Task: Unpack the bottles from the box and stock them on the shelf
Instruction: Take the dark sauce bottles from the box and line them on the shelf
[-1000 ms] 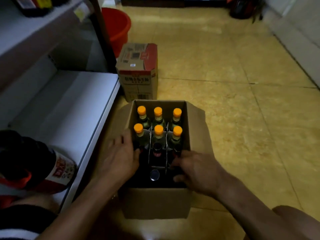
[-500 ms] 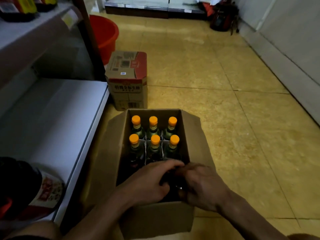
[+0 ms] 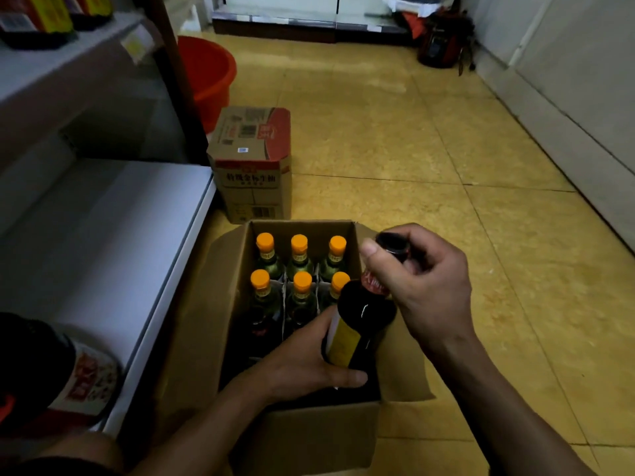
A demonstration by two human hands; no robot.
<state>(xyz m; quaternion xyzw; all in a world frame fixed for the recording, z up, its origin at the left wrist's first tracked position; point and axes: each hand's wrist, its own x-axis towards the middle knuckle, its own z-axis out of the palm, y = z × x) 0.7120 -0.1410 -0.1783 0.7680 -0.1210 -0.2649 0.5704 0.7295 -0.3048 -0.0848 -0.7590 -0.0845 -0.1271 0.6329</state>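
A dim shop aisle with a yellow tiled floor (image 3: pixel 378 149) and a pale wall on the right. On the left stands a white shelf (image 3: pixel 103 235), its lower board mostly bare. A large dark container with a red and white label (image 3: pixel 79 372) sits at the near end of that board. A higher board (image 3: pixel 68 73) carries dark goods with yellow labels, blurred.

On the floor just beside the shelf sits an open cardboard box (image 3: pixel 309 431), flaps folded out. In its far half stand six bottles with orange caps (image 3: pixel 299 243), upright in two rows of three, with card dividers between them. The near left cells are too dark to read.

A dark bottle (image 3: pixel 364 314) with a yellow label is held tilted over the near right corner of the box. Its black cap (image 3: pixel 393 243) leans away towards the right flap, and its base is low at the box opening. The left grip (image 3: pixel 302 362) is wrapped round the bottle's body at the label, thumb across the lower part. The right grip (image 3: pixel 422 286) is curled round the neck just below the cap, thumb on the near side.

Beyond the open box, touching or nearly touching it, stands a closed printed carton (image 3: pixel 254 159). Behind that is a red bucket (image 3: pixel 206 77), and far off against the back wall lies a dark bag (image 3: pixel 443 46).
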